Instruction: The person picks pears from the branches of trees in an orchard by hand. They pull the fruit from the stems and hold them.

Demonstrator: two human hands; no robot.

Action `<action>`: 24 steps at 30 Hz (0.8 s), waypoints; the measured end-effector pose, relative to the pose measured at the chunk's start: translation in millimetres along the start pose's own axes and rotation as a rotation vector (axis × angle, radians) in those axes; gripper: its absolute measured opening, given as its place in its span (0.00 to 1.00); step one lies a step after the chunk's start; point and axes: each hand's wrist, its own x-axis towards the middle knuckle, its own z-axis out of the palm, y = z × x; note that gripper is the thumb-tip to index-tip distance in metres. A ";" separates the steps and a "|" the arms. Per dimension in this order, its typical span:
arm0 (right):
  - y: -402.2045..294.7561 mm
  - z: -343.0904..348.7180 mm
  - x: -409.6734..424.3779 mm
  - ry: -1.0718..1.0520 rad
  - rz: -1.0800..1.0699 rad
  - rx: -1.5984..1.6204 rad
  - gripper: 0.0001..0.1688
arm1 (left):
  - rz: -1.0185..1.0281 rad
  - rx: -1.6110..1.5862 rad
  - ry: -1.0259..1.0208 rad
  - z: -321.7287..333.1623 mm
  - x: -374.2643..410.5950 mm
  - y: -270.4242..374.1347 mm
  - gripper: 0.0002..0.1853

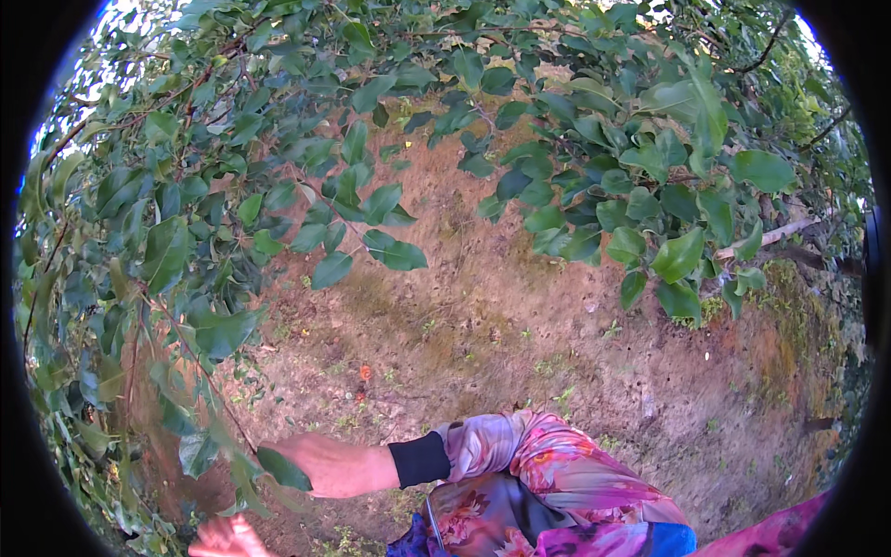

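From the lower right my right arm, in a floral sleeve [564, 459] with a black cuff [420, 459], reaches across to the left. My right hand [334, 463] is closed around the lower end of a thin leafy branch [221, 398]. A leaf [284, 469] covers part of its fingers. My left hand [230, 537] is below it at the bottom edge, partly cut off and blurred in bright light. Its grip is not clear. Green leaves [163, 254] with toothed edges, like an apple tree's, hang around the branch.
More leafy boughs [654, 188] spread across the top and right, some close to the camera. A bare pale limb [769, 238] sticks out at right. Below lies brown soil [480, 313] with moss and small weeds. Small orange-red bits [365, 373] lie on the ground.
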 end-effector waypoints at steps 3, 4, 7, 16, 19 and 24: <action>9.7 9.5 4.9 0.044 -0.018 -0.089 0.21 | -0.107 0.437 0.356 -31.5 9.0 -36.3 0.33; 9.2 6.5 5.7 -0.011 -0.033 -0.111 0.17 | -0.169 0.352 0.290 -37.2 8.8 -50.9 0.32; 26.1 -10.2 6.6 0.014 0.009 -0.213 0.17 | -0.280 0.384 0.340 -1.0 51.7 -120.5 0.22; 32.1 -96.4 -4.9 0.067 -0.120 -0.547 0.19 | -0.502 0.669 0.001 24.8 135.5 -193.8 0.13; 26.3 -135.2 -11.9 0.252 -0.018 -0.300 0.16 | -0.508 0.728 0.203 10.6 137.8 -216.9 0.10; 13.1 -243.0 -28.9 0.963 0.134 0.071 0.15 | -0.462 0.556 -0.217 -9.6 178.2 -256.1 0.06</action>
